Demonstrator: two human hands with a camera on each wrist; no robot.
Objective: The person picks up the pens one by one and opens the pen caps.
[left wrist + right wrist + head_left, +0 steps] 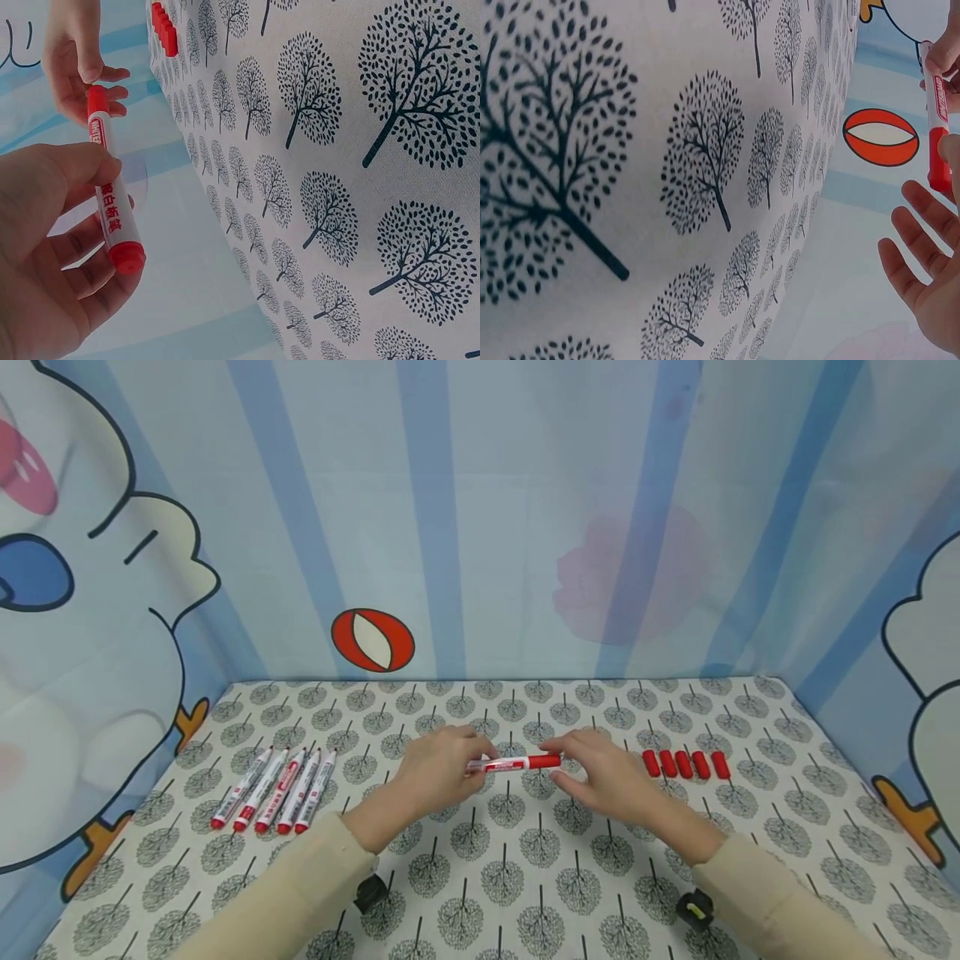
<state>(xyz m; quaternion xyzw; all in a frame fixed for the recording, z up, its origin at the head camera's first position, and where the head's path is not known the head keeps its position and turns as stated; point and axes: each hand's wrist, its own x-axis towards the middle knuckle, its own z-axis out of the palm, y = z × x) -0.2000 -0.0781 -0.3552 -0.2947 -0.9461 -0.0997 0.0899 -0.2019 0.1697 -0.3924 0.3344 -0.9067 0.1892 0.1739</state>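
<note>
My left hand [446,762] pinches a white marker [506,765] with a red cap [543,762] between thumb and fingers. The marker lies nearly level above the table, its cap pointing right. At the capped end is my right hand [603,775], its fingers spread and not wrapped around it; one fingertip overlaps the cap in the right wrist view. Whether that fingertip presses on the cap is hard to tell. In the left wrist view, red lettering shows on the marker [118,206], and its red end faces the camera.
Several white markers [277,789] without caps lie side by side on the left, red ends toward me. To the right, several red caps [684,764] stand in a row. A tree-patterned cloth [502,868] covers the table, with a striped curtain [495,527] behind.
</note>
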